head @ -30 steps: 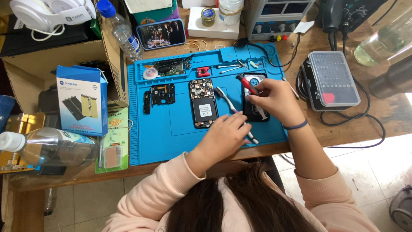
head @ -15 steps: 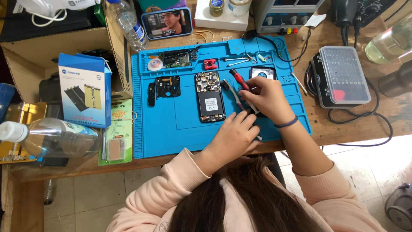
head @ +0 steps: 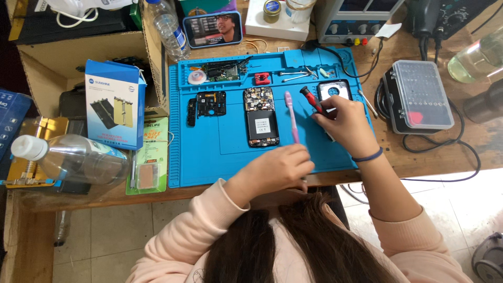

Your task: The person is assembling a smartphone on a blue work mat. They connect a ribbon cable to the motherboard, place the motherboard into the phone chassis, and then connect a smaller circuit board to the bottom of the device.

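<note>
A blue repair mat (head: 209, 157) covers the wooden table. On it lie an opened phone (head: 260, 118) with its board exposed, a black frame part (head: 207, 105) and a black phone housing (head: 332, 90). My right hand (head: 348, 126) grips a screwdriver with a red and black handle (head: 313, 100), its hand resting just below the housing. My left hand (head: 280, 169) is near the mat's front edge and holds a thin pink brush-like tool (head: 291, 115) that points away from me, beside the opened phone.
A circuit board (head: 222, 71), a red part (head: 262, 79) and tweezers (head: 293, 76) lie along the mat's far trays. A clear bit case (head: 419, 94) sits to the right. A blue box (head: 115, 102), a lying plastic bottle (head: 73, 160) and a cardboard box (head: 47, 57) stand to the left.
My left hand has drawn back from the right hand toward the mat's front edge, and the pink tool now shows full length. The right hand stays at the housing.
</note>
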